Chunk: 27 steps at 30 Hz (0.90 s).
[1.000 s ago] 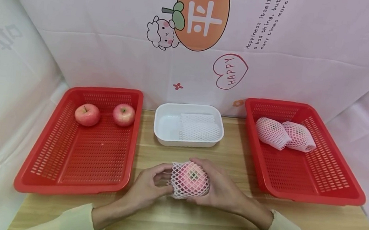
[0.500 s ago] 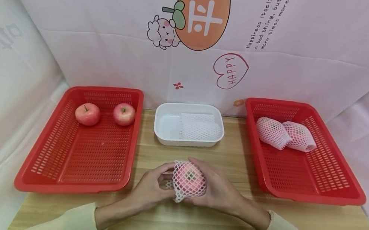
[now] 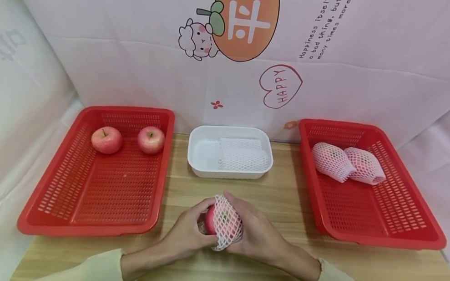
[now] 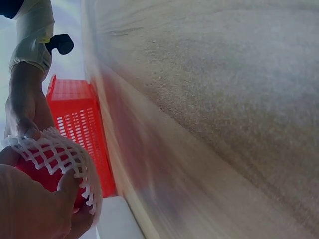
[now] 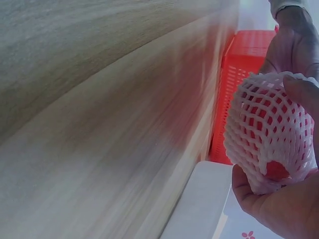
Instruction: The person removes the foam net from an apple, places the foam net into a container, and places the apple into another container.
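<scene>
Over the middle of the table both hands hold a red apple (image 3: pixel 209 221) partly covered by a white foam net sleeve (image 3: pixel 227 225). My left hand (image 3: pixel 186 230) grips the apple's bare left side, its thumb at the net's edge. From the right, my right hand (image 3: pixel 260 233) holds the netted side, thumb and fingers curled round it. In the left wrist view, red skin (image 4: pixel 47 174) shows out of the net's open end. The right wrist view has the net (image 5: pixel 266 122) stretched over the fruit, with a red patch at its near opening.
Two bare apples (image 3: pixel 107 140) lie in the left red basket (image 3: pixel 150 224). Two netted apples (image 3: pixel 364 166) lie in the right red basket (image 3: pixel 403 244). A white tray (image 3: pixel 201 173) with flat foam nets (image 3: pixel 244 156) stands at the back middle, before a printed cloth.
The apple and both hands have shifted slightly left. The net's left edge has drawn back to the right, baring the apple's left side, and the left fingers now reach around it.
</scene>
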Each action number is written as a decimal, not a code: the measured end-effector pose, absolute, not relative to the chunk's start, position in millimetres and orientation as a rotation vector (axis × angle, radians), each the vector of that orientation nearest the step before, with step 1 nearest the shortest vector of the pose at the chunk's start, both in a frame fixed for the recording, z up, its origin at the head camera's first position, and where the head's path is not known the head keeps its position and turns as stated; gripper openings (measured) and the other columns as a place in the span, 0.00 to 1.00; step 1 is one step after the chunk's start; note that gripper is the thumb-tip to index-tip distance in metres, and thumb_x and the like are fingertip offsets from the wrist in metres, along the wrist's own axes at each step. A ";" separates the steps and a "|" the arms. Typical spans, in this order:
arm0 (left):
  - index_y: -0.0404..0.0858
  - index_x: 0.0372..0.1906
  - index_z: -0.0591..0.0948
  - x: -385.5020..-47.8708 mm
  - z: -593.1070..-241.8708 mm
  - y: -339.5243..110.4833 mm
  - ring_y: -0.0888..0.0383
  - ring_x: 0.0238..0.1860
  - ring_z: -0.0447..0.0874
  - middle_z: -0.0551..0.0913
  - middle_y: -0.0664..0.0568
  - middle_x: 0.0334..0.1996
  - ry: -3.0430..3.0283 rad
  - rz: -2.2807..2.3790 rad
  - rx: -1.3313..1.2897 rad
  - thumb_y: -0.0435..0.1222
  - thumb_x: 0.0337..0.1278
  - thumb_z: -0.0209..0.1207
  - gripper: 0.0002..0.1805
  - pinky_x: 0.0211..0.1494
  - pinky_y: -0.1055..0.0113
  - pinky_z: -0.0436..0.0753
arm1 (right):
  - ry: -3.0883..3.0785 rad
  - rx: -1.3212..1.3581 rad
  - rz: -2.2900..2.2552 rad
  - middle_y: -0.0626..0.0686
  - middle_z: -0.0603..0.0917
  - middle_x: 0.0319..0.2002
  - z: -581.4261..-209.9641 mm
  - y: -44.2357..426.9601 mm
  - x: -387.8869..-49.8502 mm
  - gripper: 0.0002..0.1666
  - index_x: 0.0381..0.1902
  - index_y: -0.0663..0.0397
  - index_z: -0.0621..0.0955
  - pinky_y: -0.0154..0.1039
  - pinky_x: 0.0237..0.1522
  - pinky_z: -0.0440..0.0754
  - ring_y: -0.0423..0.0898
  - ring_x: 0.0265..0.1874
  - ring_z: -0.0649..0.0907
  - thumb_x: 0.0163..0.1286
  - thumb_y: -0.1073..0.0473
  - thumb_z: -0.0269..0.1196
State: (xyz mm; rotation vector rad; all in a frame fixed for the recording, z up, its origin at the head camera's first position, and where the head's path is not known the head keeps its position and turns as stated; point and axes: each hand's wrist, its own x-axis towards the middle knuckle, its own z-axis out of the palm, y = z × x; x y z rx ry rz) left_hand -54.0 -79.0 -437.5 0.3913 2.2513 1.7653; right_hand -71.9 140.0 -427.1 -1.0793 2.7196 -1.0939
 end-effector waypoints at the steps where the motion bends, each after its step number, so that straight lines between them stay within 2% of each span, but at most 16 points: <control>1: 0.32 0.75 0.71 -54.0 -437.3 -79.0 0.43 0.65 0.82 0.80 0.38 0.65 2.255 1.764 0.382 0.24 0.39 0.73 0.49 0.69 0.56 0.80 | 2.721 -1.085 -1.095 0.65 0.79 0.69 -427.2 139.6 -72.0 0.70 0.79 0.67 0.64 0.56 0.65 0.82 0.60 0.65 0.82 0.44 0.56 0.89; 12: 0.36 0.73 0.74 -54.4 -434.1 -82.1 0.43 0.60 0.85 0.83 0.40 0.61 2.307 1.734 0.319 0.27 0.38 0.75 0.48 0.63 0.58 0.85 | 2.709 -1.180 -1.137 0.60 0.81 0.68 -427.6 143.6 -76.8 0.67 0.78 0.65 0.67 0.51 0.65 0.83 0.55 0.65 0.83 0.46 0.52 0.88; 18: 0.38 0.74 0.74 -53.2 -431.9 -84.6 0.42 0.61 0.84 0.82 0.42 0.63 2.334 1.743 0.266 0.29 0.38 0.76 0.48 0.62 0.57 0.85 | 2.709 -1.193 -1.163 0.59 0.82 0.67 -426.4 149.4 -77.3 0.63 0.77 0.62 0.70 0.50 0.63 0.84 0.55 0.64 0.84 0.47 0.52 0.88; 27: 0.39 0.72 0.77 -53.1 -425.1 -87.5 0.42 0.61 0.84 0.82 0.42 0.63 2.349 1.770 0.245 0.29 0.37 0.78 0.47 0.59 0.59 0.85 | 2.657 -1.252 -1.293 0.50 0.85 0.64 -428.3 157.1 -83.7 0.56 0.76 0.51 0.76 0.40 0.58 0.87 0.46 0.59 0.87 0.49 0.51 0.86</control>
